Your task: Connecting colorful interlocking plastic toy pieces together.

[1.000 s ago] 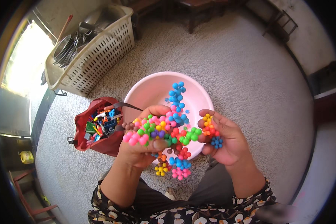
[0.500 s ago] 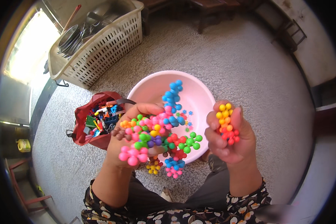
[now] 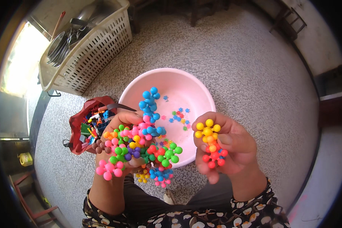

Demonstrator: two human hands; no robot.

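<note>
My left hand [image 3: 116, 121] is closed around a large cluster of joined ball-tipped building pieces [image 3: 135, 142] in pink, green, blue, purple, red and other colours. A blue chain sticks up from its far end. On the right, my right hand [image 3: 235, 148] pinches a smaller linked group of yellow, orange and red ball-tipped pieces [image 3: 211, 140], its thumb against the side. Both clusters are apart from each other. Behind and below them stands a pink basin [image 3: 171, 76], with several small loose pieces [image 3: 180, 116] in its bottom. Part of the basin is hidden by my left hand and its cluster.
Left of the basin sits a red cloth bag [image 3: 76, 127] full of mixed toy bricks. A cream slotted basket [image 3: 97, 47] holding pans stands at the far left. There is a yellow container [image 3: 26, 159] by the left wall and a wooden stool [image 3: 288, 24] at far right.
My right hand has moved left, closer to the large cluster, and the yellow-red group has turned to show more of its pieces. My left hand with its cluster has shifted left.
</note>
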